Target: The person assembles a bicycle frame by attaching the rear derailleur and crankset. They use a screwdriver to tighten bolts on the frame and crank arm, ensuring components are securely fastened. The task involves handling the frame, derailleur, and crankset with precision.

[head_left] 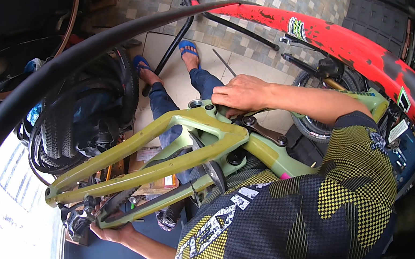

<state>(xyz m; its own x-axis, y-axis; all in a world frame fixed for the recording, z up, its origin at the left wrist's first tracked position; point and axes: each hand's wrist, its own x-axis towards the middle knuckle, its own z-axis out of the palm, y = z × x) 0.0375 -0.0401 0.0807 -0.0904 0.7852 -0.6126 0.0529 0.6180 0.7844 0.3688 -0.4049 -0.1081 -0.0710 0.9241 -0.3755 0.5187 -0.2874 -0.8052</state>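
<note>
An olive and light green bike frame (133, 175) lies across my front, its rear end toward the left. My left hand (112, 232) grips that rear end from below, beside a rear derailleur (76, 222); its fingertips are partly hidden. My right hand (241, 94) is closed at the frame's far edge, near a round opening (195, 103) and a dark crank arm (268, 133). What its fingers hold is hidden. A thin dark rod (224, 63) shows just beyond that hand; I cannot tell whether it is held.
A worn red tube (350, 39) and a black tube (70, 52) arch across the view above the frame. Black stand legs (240, 29) rest on the tiled floor. Several tyres (127, 85) are heaped at the left. A wheel (309, 113) stands at the right.
</note>
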